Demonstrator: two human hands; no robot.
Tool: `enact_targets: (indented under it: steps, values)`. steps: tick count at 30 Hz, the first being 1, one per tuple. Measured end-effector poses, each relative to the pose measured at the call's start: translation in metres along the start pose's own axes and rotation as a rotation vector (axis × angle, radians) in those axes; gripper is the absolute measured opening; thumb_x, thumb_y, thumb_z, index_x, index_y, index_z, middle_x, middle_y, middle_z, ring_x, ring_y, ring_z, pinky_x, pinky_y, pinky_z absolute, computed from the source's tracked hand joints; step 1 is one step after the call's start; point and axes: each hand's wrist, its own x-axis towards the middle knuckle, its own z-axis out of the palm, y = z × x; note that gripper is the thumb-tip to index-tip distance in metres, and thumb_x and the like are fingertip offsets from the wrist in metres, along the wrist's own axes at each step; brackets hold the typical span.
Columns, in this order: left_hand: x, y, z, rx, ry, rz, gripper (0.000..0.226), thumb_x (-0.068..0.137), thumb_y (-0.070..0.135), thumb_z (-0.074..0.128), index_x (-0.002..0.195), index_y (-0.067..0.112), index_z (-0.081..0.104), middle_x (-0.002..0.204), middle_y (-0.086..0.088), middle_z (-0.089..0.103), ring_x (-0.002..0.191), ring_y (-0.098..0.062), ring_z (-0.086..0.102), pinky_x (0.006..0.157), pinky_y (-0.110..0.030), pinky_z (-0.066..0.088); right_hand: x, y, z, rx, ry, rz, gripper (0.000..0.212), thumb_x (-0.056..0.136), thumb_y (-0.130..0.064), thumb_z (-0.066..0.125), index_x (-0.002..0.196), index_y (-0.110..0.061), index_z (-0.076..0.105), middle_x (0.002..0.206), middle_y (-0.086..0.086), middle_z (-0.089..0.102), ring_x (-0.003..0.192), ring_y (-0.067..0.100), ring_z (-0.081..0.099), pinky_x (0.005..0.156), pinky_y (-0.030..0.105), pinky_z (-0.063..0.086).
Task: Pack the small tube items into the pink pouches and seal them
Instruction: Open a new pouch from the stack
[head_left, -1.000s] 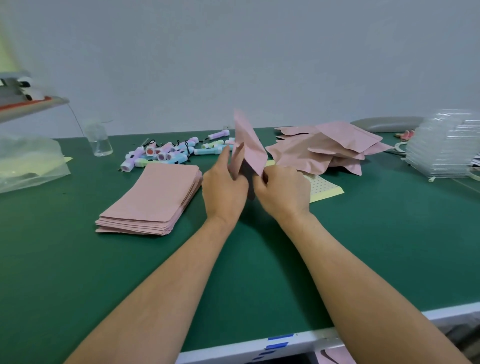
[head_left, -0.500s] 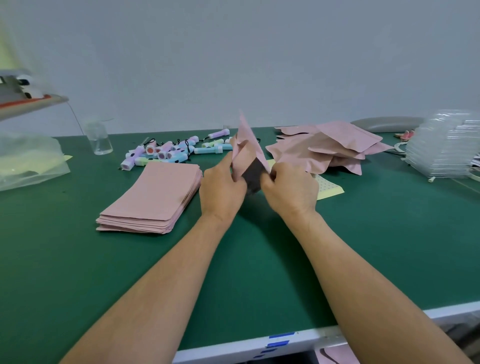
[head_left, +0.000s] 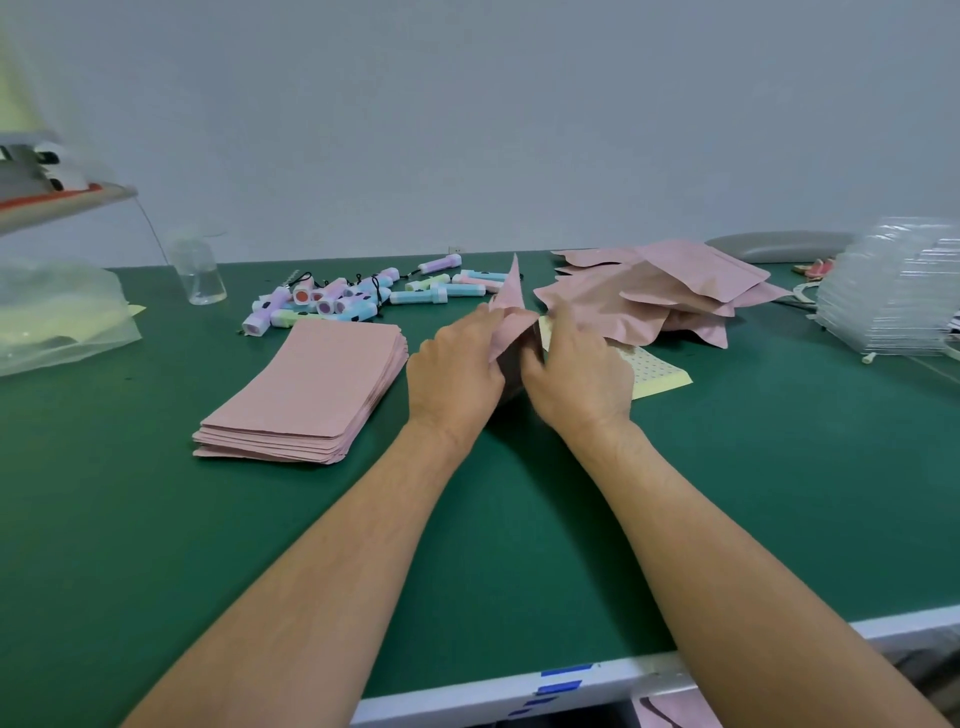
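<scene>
Head view: the left hand (head_left: 457, 369) and the right hand (head_left: 576, 374) meet at mid-table, each with fingers curled onto one pink pouch (head_left: 511, 306) held upright between them, its pointed corner rising toward the far wall. Both hands pinch its edges; whether a tube is inside cannot be told, since the hands cover the lower part.

The loose tubes (head_left: 353, 301) lie in a heap on the far left of the green table (head_left: 779, 493); just nearer sits a neat stack of flat pouches (head_left: 311, 384); a pile of filled pouches (head_left: 660, 296) lies to the far right, partly over a yellow sheet (head_left: 657, 371).

The step looks like closing the pouch mouth. The likely fault is a crooked or partial seal, caused by uneven finger pressure along the strip. A tube sitting too high could also catch in the seal line; a loosened pinch could tip the pouch and let its contents slide out.
</scene>
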Motion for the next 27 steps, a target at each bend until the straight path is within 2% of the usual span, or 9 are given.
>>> enact_targets:
  steps: [2, 5, 8, 12, 16, 19, 22, 24, 27]
  values:
    - [0.001, -0.001, 0.0, 0.039, -0.021, 0.02, 0.059, 0.09, 0.002, 0.056, 0.138, 0.035, 0.059, 0.117, 0.002, 0.073, 0.101, -0.034, 0.069, 0.077, -0.048, 0.059, 0.001, 0.004, -0.005, 0.018, 0.066, -0.035, 0.056, 0.091, -0.029, 0.058, 0.142, -0.02, 0.038, 0.114, 0.008, 0.064, 0.078, 0.033, 0.054, 0.06, 0.037, 0.038]
    - [0.001, 0.002, 0.001, 0.117, -0.003, 0.078, 0.067, 0.085, -0.002, 0.059, 0.14, 0.037, 0.058, 0.122, 0.004, 0.073, 0.101, -0.034, 0.07, 0.077, -0.045, 0.058, 0.001, 0.004, -0.008, 0.071, 0.084, -0.044, 0.05, 0.083, -0.023, 0.061, 0.131, -0.02, 0.046, 0.087, -0.001, 0.066, 0.075, 0.029, 0.058, 0.058, 0.035, 0.039]
    - [-0.001, 0.005, 0.001, 0.137, 0.02, 0.152, 0.069, 0.082, -0.001, 0.063, 0.141, 0.034, 0.06, 0.127, 0.007, 0.073, 0.101, -0.033, 0.071, 0.075, -0.041, 0.054, -0.001, 0.001, -0.009, 0.173, 0.095, -0.017, 0.047, 0.081, -0.024, 0.063, 0.126, -0.021, 0.05, 0.067, -0.014, 0.049, 0.071, 0.027, 0.058, 0.06, 0.035, 0.043]
    - [0.001, 0.005, -0.001, 0.198, 0.029, 0.172, 0.068, 0.082, 0.001, 0.061, 0.141, 0.036, 0.061, 0.129, 0.01, 0.072, 0.102, -0.031, 0.07, 0.068, -0.036, 0.048, 0.003, 0.004, -0.01, -0.033, -0.006, 0.009, 0.02, 0.088, -0.021, 0.059, 0.107, -0.017, 0.063, 0.081, -0.001, 0.061, 0.082, 0.031, 0.06, 0.062, 0.035, 0.045]
    - [0.003, 0.003, 0.001, 0.218, 0.004, 0.109, 0.069, 0.088, 0.0, 0.058, 0.14, 0.045, 0.06, 0.117, 0.006, 0.075, 0.101, -0.031, 0.068, 0.07, -0.035, 0.04, 0.006, 0.004, -0.013, -0.188, 0.002, -0.008, 0.012, 0.082, -0.02, 0.059, 0.093, -0.014, 0.057, 0.069, -0.001, 0.049, 0.071, 0.03, 0.049, 0.05, 0.028, 0.024]
    - [0.004, 0.002, 0.003, 0.2, -0.011, 0.084, 0.065, 0.089, 0.001, 0.058, 0.139, 0.043, 0.059, 0.118, 0.004, 0.074, 0.104, -0.032, 0.068, 0.077, -0.04, 0.052, 0.004, 0.0, -0.012, -0.11, 0.074, -0.013, 0.022, 0.084, -0.025, 0.058, 0.103, -0.014, 0.056, 0.072, -0.003, 0.051, 0.07, 0.029, 0.049, 0.053, 0.031, 0.028]
    - [0.004, 0.001, 0.002, 0.185, 0.048, 0.106, 0.056, 0.085, 0.001, 0.058, 0.131, 0.033, 0.062, 0.116, 0.006, 0.074, 0.101, -0.032, 0.069, 0.072, -0.039, 0.053, 0.0, -0.003, -0.007, 0.084, 0.107, 0.058, 0.024, 0.089, -0.035, 0.057, 0.102, -0.015, 0.053, 0.069, -0.009, 0.05, 0.07, 0.03, 0.055, 0.06, 0.035, 0.035]
    - [0.002, 0.002, 0.001, 0.162, 0.09, 0.132, 0.056, 0.082, 0.003, 0.062, 0.13, 0.031, 0.064, 0.116, 0.007, 0.074, 0.097, -0.033, 0.07, 0.069, -0.038, 0.05, 0.001, -0.002, -0.004, 0.169, 0.056, 0.125, 0.024, 0.088, -0.033, 0.058, 0.105, -0.017, 0.051, 0.072, -0.009, 0.051, 0.073, 0.03, 0.057, 0.063, 0.037, 0.037]
    - [0.0, 0.003, 0.0, 0.127, 0.117, 0.171, 0.05, 0.081, 0.008, 0.066, 0.124, 0.033, 0.071, 0.109, 0.007, 0.077, 0.088, -0.035, 0.07, 0.064, -0.034, 0.039, 0.002, 0.003, -0.002, 0.101, -0.095, 0.165, 0.02, 0.088, -0.028, 0.054, 0.105, -0.018, 0.054, 0.081, -0.002, 0.054, 0.079, 0.033, 0.055, 0.068, 0.038, 0.039]
